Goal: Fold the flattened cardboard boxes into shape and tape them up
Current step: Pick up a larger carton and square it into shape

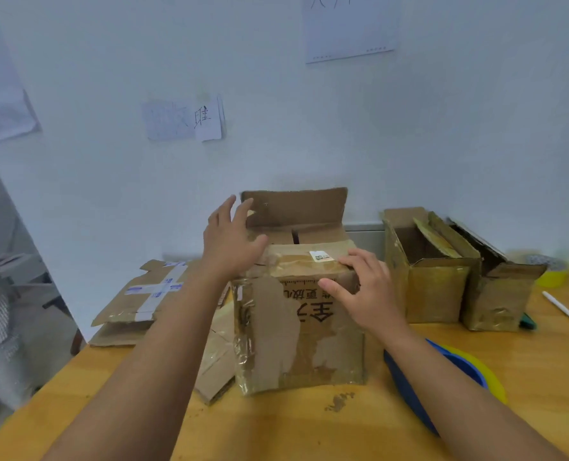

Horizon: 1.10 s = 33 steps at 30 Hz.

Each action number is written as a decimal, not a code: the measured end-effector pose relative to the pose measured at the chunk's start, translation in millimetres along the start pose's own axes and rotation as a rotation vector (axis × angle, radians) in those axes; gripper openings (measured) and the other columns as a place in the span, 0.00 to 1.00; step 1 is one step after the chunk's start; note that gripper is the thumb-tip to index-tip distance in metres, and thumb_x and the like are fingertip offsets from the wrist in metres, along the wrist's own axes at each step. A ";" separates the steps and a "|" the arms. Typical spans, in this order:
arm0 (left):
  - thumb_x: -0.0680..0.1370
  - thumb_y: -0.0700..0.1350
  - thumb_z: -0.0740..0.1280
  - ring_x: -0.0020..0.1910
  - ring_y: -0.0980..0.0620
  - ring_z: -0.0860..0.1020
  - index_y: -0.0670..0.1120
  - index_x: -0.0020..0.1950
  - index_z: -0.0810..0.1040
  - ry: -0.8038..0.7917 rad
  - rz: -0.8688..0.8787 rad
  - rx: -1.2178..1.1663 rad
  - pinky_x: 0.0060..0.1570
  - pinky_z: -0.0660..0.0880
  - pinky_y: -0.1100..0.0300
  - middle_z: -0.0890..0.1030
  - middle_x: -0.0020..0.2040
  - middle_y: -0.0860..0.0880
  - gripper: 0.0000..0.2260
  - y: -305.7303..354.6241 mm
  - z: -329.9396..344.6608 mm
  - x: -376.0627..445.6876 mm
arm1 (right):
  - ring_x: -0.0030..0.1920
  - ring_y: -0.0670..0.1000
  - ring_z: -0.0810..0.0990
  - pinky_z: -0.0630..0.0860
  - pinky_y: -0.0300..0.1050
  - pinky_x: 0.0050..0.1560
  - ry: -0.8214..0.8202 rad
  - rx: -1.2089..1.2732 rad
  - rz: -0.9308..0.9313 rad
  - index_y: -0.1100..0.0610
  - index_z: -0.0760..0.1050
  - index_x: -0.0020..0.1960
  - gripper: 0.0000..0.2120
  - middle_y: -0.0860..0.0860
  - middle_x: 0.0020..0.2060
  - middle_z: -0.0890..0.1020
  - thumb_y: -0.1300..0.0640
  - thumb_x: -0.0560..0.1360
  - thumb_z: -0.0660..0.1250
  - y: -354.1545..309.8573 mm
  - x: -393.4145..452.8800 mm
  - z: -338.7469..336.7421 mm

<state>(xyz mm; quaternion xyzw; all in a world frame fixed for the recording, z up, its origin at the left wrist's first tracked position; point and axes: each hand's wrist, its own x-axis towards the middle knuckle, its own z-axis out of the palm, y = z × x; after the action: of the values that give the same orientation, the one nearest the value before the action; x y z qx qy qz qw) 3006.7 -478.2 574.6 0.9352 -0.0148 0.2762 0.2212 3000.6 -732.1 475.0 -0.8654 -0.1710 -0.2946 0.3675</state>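
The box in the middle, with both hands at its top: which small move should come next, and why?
Probably fold the back flap down. It stands upright, while the near flap lies folded under the right hand. The left hand, fingers straight, already reaches toward it, so the box cannot be taped yet.

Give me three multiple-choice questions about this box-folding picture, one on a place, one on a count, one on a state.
1. Where do the flattened cardboard boxes lie, relative to the upright brown cardboard box?
A. To its left
B. On top of it
C. Behind the two finished boxes

2. How many brown taped cardboard boxes stand at the right by the wall?
A. One
B. Two
C. Four

3. How is the upright box's far flap?
A. Taped flat
C. Torn off
B. Standing up

Answers: 1 A, they lie on the wooden table at the box's left. 2 B, two stand side by side. 3 B, the left hand reaches toward the raised flap while the right hand rests on the near flap.
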 end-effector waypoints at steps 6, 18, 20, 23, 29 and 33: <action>0.79 0.55 0.63 0.80 0.46 0.46 0.54 0.82 0.50 -0.133 0.049 0.013 0.77 0.49 0.45 0.45 0.82 0.52 0.35 -7.2 4.4 44.4 | 0.63 0.48 0.68 0.66 0.41 0.56 0.015 -0.032 -0.060 0.49 0.77 0.63 0.34 0.45 0.63 0.73 0.26 0.70 0.60 3.1 6.1 -2.2; 0.69 0.67 0.62 0.55 0.70 0.71 0.56 0.58 0.79 -0.245 -0.095 -0.394 0.52 0.66 0.67 0.69 0.58 0.61 0.24 -24.1 4.6 -7.1 | 0.60 0.42 0.67 0.70 0.36 0.54 -0.054 0.177 0.045 0.45 0.61 0.71 0.43 0.39 0.62 0.64 0.26 0.64 0.71 7.1 9.3 -10.2; 0.68 0.67 0.62 0.58 0.66 0.71 0.57 0.61 0.79 -0.294 -0.133 -0.389 0.57 0.67 0.60 0.68 0.59 0.61 0.26 -27.2 -0.1 -7.9 | 0.60 0.42 0.67 0.71 0.38 0.53 -0.082 0.216 0.066 0.44 0.59 0.73 0.43 0.34 0.62 0.58 0.27 0.66 0.69 4.4 14.8 -13.9; 0.68 0.64 0.65 0.58 0.63 0.73 0.60 0.64 0.76 -0.355 -0.166 -0.370 0.60 0.68 0.56 0.66 0.62 0.63 0.25 -29.2 -1.6 -12.1 | 0.67 0.47 0.67 0.71 0.50 0.64 -0.159 0.323 0.181 0.39 0.59 0.76 0.38 0.35 0.67 0.59 0.26 0.70 0.60 1.1 32.2 -20.0; 0.73 0.56 0.68 0.60 0.58 0.72 0.66 0.60 0.74 -0.390 -0.250 -0.507 0.51 0.69 0.60 0.70 0.65 0.59 0.15 -30.6 4.4 -15.0 | 0.65 0.48 0.74 0.73 0.54 0.66 -0.415 0.486 0.440 0.38 0.63 0.77 0.25 0.45 0.73 0.70 0.43 0.81 0.63 3.9 74.1 -24.7; 0.76 0.56 0.67 0.53 0.53 0.79 0.66 0.56 0.76 -0.348 -0.320 -0.560 0.49 0.74 0.56 0.81 0.55 0.55 0.10 -27.8 7.4 -13.7 | 0.59 0.50 0.78 0.77 0.51 0.58 -0.453 0.481 0.475 0.42 0.65 0.76 0.27 0.46 0.69 0.74 0.46 0.79 0.66 2.7 76.3 -22.0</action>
<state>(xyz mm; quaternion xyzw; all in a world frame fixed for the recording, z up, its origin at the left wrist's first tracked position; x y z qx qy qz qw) 3003.0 -457.6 550.7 0.8619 0.0191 0.0604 0.5031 3052.1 -744.1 534.3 -0.8132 -0.1071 0.0451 0.5702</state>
